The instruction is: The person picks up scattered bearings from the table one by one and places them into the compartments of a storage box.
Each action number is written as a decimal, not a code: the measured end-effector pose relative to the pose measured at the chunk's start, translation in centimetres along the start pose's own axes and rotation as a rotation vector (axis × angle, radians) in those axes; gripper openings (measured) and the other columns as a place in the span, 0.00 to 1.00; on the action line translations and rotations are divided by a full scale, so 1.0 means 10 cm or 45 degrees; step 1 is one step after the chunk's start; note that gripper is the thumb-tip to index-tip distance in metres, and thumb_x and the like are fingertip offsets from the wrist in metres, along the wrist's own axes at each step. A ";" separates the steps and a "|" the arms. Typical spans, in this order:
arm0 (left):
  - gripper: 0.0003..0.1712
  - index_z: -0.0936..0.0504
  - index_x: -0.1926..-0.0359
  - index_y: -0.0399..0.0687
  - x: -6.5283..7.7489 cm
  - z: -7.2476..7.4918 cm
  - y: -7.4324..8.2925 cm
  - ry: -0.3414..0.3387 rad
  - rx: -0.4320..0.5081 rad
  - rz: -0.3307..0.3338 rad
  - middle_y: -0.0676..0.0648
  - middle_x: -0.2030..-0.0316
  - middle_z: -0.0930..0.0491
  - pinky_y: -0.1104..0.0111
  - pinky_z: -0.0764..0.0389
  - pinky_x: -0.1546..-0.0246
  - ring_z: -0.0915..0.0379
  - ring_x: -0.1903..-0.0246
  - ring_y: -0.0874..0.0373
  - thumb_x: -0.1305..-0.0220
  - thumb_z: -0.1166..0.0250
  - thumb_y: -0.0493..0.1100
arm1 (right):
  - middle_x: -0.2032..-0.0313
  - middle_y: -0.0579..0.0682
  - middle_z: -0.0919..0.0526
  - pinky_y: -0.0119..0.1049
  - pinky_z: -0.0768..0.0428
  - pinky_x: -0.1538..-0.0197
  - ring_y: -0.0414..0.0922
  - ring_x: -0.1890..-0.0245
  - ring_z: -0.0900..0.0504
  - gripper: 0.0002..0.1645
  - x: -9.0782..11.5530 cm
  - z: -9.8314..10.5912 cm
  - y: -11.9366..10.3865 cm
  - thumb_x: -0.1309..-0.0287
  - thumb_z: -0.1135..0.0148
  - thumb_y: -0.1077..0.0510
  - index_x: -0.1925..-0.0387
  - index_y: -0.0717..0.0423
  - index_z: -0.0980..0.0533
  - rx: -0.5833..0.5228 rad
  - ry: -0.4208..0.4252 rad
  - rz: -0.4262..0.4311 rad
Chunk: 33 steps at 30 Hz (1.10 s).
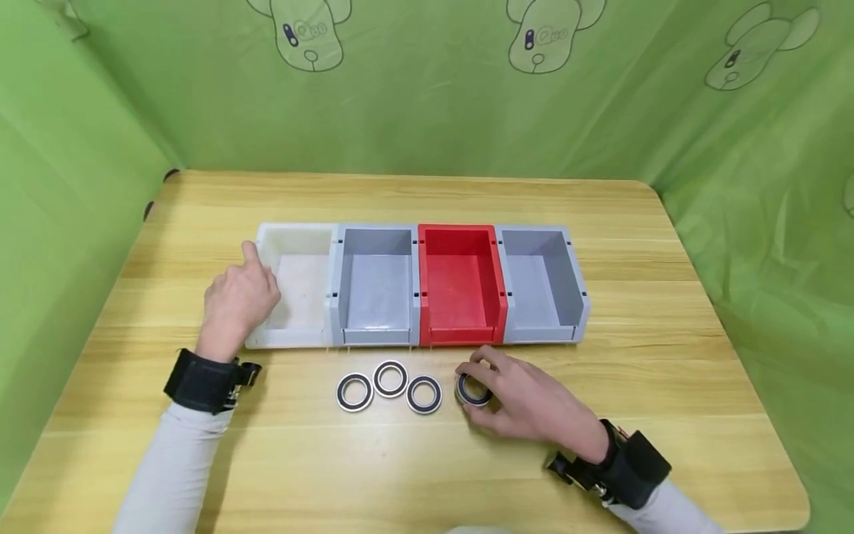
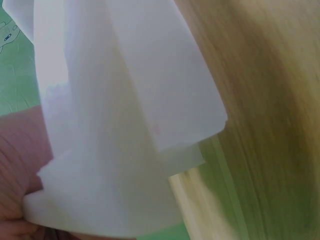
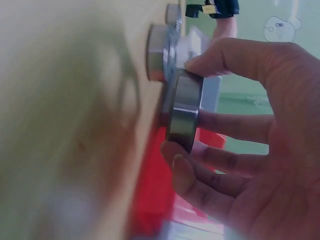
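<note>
My right hand [image 1: 527, 397] pinches a ball bearing [image 1: 474, 390], a metal ring with a black seal, between thumb and fingertips in front of the red bin [image 1: 460, 285]. From the right wrist view, the shiny outer edge of this bearing [image 3: 185, 112] faces the camera, close over the table. To its left, three similar bearings [image 1: 424, 394] lie flat. My left hand [image 1: 240, 293] grips the left wall of the white bin [image 1: 293, 338], its fingers over the rim. That bin [image 2: 125, 125] fills much of the left wrist view and hides part of the hand.
Two grey bins [image 1: 376, 337] stand in the row with the white and red ones, one on each side of the red bin. Under them is a wooden table [image 1: 300, 475]. Green cloth [image 1: 427, 111] hangs behind the table and at both sides.
</note>
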State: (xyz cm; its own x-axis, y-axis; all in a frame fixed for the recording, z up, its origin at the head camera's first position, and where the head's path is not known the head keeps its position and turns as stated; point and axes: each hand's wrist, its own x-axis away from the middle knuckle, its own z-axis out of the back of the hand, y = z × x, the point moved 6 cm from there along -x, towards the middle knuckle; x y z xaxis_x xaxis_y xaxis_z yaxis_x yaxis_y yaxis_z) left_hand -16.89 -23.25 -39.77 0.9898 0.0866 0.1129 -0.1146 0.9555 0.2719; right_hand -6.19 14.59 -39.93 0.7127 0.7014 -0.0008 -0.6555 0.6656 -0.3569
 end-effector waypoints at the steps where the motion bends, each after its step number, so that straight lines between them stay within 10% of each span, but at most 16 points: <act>1: 0.23 0.44 0.40 0.28 0.00 0.00 -0.01 -0.003 0.000 0.002 0.39 0.82 0.32 0.63 0.35 0.87 0.34 0.86 0.48 0.24 0.60 0.44 | 0.53 0.49 0.20 0.30 0.16 0.61 0.36 0.66 0.22 0.27 0.00 0.03 0.01 0.45 0.26 0.47 0.45 0.53 0.19 0.001 0.010 0.005; 20: 0.21 0.43 0.43 0.28 0.02 -0.01 -0.05 0.022 0.010 -0.016 0.40 0.83 0.33 0.64 0.37 0.90 0.35 0.87 0.48 0.24 0.60 0.44 | 0.51 0.55 0.20 0.23 0.34 0.81 0.29 0.86 0.38 0.28 0.02 0.64 0.27 0.46 0.27 0.50 0.45 0.56 0.20 0.082 0.220 -0.045; 33: 0.21 0.43 0.43 0.28 0.00 -0.02 -0.01 0.040 0.015 -0.030 0.41 0.83 0.33 0.65 0.38 0.90 0.36 0.87 0.49 0.24 0.60 0.44 | 0.53 0.58 0.21 0.36 0.20 0.70 0.43 0.72 0.21 0.25 0.02 0.96 0.59 0.51 0.25 0.54 0.49 0.55 0.19 0.138 0.377 -0.072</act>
State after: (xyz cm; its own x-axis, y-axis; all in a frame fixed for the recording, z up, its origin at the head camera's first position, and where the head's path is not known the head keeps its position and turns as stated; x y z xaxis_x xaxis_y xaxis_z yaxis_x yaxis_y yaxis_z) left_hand -16.82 -23.23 -40.00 0.9944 0.0729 0.0761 -0.0918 0.9539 0.2857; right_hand -12.30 21.14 -33.02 0.7803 0.5682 -0.2612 -0.6239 0.7361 -0.2624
